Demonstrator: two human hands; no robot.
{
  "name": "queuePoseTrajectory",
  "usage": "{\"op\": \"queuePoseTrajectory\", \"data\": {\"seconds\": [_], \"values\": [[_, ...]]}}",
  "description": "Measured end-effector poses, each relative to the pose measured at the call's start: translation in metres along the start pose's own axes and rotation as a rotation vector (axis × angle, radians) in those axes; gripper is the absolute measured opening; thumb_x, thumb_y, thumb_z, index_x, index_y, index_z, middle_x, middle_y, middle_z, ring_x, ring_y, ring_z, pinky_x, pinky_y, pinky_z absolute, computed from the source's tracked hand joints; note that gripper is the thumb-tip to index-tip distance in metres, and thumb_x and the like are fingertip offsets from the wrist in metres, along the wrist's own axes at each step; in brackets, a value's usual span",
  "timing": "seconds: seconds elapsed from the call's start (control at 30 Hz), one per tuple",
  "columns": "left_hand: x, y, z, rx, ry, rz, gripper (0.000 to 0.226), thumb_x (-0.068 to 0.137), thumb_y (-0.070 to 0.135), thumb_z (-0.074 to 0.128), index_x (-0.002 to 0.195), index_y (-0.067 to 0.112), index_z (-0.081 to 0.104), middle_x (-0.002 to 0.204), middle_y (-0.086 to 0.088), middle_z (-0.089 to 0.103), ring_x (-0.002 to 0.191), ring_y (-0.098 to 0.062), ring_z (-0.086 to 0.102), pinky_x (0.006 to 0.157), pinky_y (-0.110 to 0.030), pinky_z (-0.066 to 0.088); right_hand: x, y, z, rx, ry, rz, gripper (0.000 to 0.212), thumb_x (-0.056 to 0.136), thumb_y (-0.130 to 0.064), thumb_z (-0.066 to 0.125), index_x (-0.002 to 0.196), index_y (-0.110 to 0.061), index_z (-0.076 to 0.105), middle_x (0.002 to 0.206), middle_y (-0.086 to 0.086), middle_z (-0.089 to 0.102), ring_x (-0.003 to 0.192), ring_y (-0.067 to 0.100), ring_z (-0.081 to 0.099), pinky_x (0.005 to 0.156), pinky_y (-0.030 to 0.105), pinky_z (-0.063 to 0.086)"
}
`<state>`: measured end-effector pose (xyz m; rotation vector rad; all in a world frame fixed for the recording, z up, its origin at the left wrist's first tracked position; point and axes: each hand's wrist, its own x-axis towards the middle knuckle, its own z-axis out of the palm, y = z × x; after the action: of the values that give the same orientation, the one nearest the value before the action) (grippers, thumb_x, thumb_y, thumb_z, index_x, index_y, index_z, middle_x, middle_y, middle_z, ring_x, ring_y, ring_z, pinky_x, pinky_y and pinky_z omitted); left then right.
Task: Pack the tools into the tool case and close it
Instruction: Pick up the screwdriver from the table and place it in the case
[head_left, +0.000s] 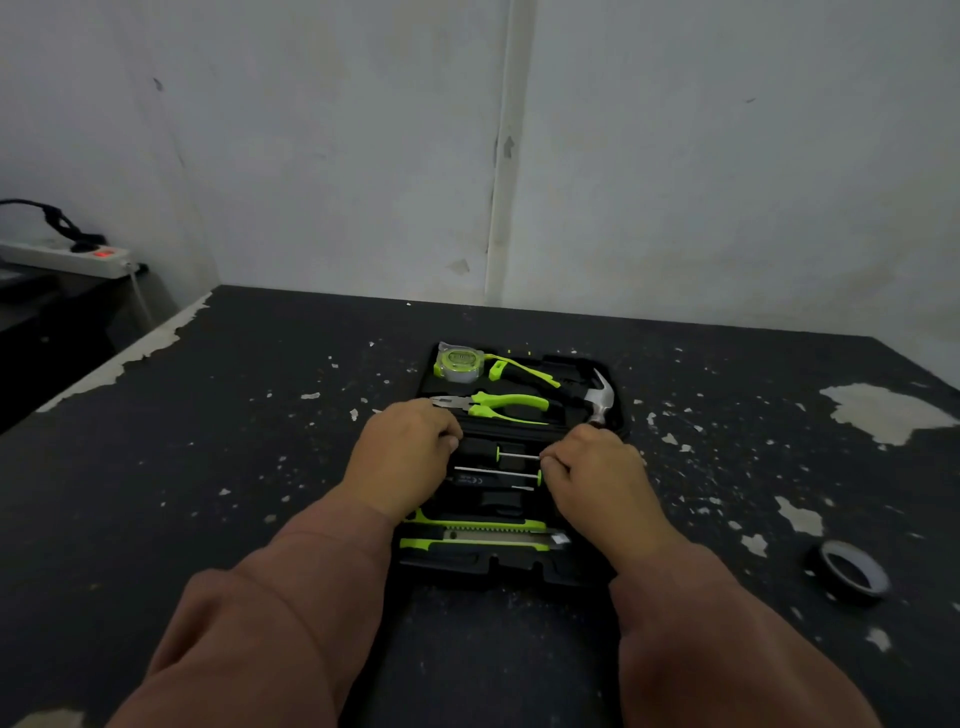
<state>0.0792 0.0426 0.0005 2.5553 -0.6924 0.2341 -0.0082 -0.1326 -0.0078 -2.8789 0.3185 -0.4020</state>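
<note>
Black case (519, 569) lies open flat on the table (208, 467), near half towards the person. Far half holds tape measure (459, 362), pliers (493, 406), hammer (597, 400); near half holds two screwdrivers (511, 465) and a knife (478, 538). Left hand (402, 454) is curled over the screwdrivers' left ends, right hand (597, 473) pinches at their right ends; can't tell if either screwdriver is actually gripped or just pressed down. Risks, as I see it: a screwdriver not fully clipped in pops out or blocks the lid on closing; the hammer head looks proud of its slot, same problem. Tape roll (847, 571) sits well right of the case, easy to forget if it belongs inside
</note>
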Motion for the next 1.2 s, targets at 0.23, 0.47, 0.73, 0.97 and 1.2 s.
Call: {"op": "queuePoseTrajectory", "data": {"seconds": [0.23,0.47,0.73,0.97,1.2], "values": [[0.004,0.001,0.005,0.092,0.001,0.019,0.017,0.090,0.023,0.054,0.100,0.024,0.068,0.103,0.002,0.063,0.099,-0.021,0.058,0.088,-0.035,0.044,0.000,-0.007,-0.008,-0.121,-0.107,-0.008,0.036,0.093,-0.042,0.038,0.107,-0.025,0.067,0.107,-0.001,0.059,0.104,0.022,0.053,0.085,0.037,0.039],[0.002,0.002,0.009,0.168,-0.010,0.062,0.018,0.092,0.021,0.050,0.102,0.023,0.065,0.103,0.000,0.058,0.095,-0.022,0.055,0.081,-0.033,0.041,-0.005,-0.012,-0.005,-0.139,-0.106,0.007,0.036,0.092,-0.038,0.039,0.114,-0.020,0.061,0.114,0.002,0.055,0.107,0.024,0.051,0.088,0.037,0.039],[-0.011,0.029,-0.002,0.339,-0.215,-0.006,0.035,0.094,0.034,0.042,0.122,0.017,0.053,0.126,-0.008,0.052,0.115,-0.031,0.051,0.110,-0.044,0.026,-0.022,-0.009,-0.018,0.065,-0.216,0.031,0.034,0.091,-0.026,0.045,0.121,-0.013,0.056,0.124,0.009,0.053,0.115,0.030,0.050,0.097,0.037,0.042],[-0.037,0.081,0.024,0.151,-0.278,0.083,0.053,0.093,0.039,0.043,0.141,0.021,0.035,0.149,-0.004,0.036,0.139,-0.023,0.031,0.116,-0.045,0.018,-0.071,0.019,-0.032,0.197,0.047,0.061,0.033,0.090,-0.022,0.052,0.121,-0.012,0.060,0.126,0.003,0.055,0.119,0.020,0.047,0.104,0.030,0.036],[-0.042,0.109,0.052,0.108,-0.315,0.159,0.058,0.095,0.039,0.040,0.146,0.016,0.026,0.157,-0.005,0.023,0.146,-0.026,0.014,0.118,-0.043,0.016,-0.113,0.088,-0.048,0.077,0.223,0.398,0.030,0.089,-0.024,0.050,0.114,-0.016,0.063,0.124,0.002,0.057,0.115,0.021,0.050,0.100,0.036,0.040]]}}
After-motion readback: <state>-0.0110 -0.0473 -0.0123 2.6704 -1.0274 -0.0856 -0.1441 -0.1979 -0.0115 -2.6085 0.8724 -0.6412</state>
